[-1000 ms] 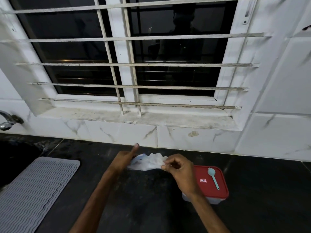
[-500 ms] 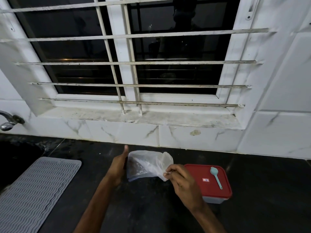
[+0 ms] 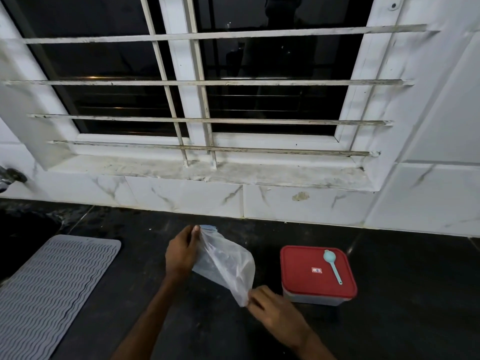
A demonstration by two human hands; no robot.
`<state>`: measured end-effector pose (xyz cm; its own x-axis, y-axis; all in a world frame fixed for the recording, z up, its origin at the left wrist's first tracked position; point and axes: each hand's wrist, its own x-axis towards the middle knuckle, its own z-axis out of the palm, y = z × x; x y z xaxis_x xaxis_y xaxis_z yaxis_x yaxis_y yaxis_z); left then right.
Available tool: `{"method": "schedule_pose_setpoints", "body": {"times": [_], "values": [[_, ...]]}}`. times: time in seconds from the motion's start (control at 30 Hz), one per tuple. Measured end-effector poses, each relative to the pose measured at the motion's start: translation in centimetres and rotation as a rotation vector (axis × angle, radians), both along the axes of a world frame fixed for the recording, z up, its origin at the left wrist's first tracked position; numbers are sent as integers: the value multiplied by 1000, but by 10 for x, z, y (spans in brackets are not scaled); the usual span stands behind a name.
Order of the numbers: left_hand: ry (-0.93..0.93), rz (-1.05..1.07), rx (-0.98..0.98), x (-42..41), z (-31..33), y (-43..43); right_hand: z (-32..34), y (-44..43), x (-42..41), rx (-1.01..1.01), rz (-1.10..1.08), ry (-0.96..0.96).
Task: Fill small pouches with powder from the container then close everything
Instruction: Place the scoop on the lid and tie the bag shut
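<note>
A clear plastic pouch (image 3: pixel 226 263) with a blue zip strip at its top is held up over the dark counter. My left hand (image 3: pixel 181 253) grips its upper left edge by the zip strip. My right hand (image 3: pixel 272 310) pinches its lower right corner. The pouch is stretched slantwise between both hands. To the right stands a square container (image 3: pixel 311 298) with a red lid (image 3: pixel 306 271) shut on it. A light blue spoon (image 3: pixel 332 265) lies on that lid.
A grey ribbed mat (image 3: pixel 52 289) lies at the left on the black counter (image 3: pixel 415 294). A tap (image 3: pixel 10 176) juts out at the far left above a dark sink. A white tiled wall and a barred window stand behind.
The pouch has been spread out from a crumpled bundle. My right hand has drawn its corner down and toward me, while my left hand stays at the top edge. The view has moved closer.
</note>
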<state>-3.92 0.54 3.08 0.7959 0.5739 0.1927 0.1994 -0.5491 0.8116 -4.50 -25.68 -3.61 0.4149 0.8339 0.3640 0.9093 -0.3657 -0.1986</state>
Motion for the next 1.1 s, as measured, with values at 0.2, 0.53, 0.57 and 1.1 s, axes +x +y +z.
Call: {"method": "schedule_pose_setpoints", "body": {"times": [0.2,0.53,0.57,1.1], "values": [[328,-196,292,26,-46,-8,-49,18,-14,-463,-177,261],[225,52,78,-36,-105,-71,-30,36,14,63,-627,457],[318,105,31,-39,-111,-72,-28,36,18,87,-696,490],[611,163,-202,-5,-118,-21,-48,31,14,300,-668,785]]}}
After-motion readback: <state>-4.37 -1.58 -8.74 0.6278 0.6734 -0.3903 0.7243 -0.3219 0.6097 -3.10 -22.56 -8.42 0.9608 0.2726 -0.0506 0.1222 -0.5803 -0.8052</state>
